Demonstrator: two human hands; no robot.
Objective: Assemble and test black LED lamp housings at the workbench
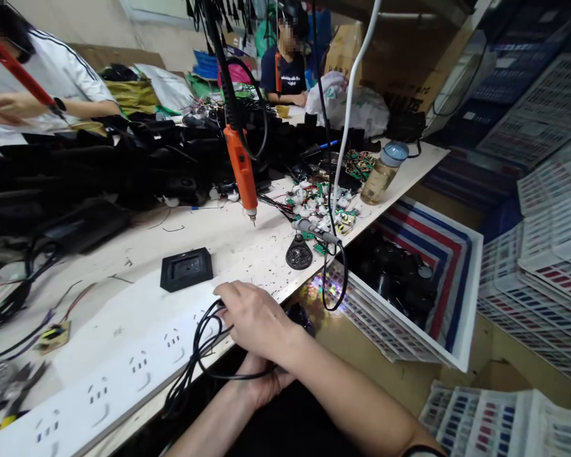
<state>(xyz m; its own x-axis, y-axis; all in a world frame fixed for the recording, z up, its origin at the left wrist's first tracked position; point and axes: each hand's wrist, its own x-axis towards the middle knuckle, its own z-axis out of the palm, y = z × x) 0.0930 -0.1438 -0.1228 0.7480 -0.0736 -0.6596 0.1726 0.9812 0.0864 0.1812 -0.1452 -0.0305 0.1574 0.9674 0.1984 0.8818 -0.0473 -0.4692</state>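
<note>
My right hand (254, 317) is closed on a looped black cable (200, 346) at the front edge of the bench, and the loops hang down past the edge. Below it, partly covered by my right forearm, my left hand (271, 384) is curled with its palm turned up. One strand of the cable runs across to it. What its fingers hold is hidden. A glossy dark object (302, 317) shows just beyond my right wrist, and I cannot tell whether a hand touches it. Beyond my right hand, a black rectangular block with a recess (186, 270) lies on the bench.
An orange electric screwdriver (242, 171) hangs over the bench. A soldering iron (316, 231) rests by a small black stand (299, 252) and a heap of circuit boards (314, 203). A bottle (383, 174) stands near the edge. A white power strip (118, 374) lies along the front. Two people work opposite.
</note>
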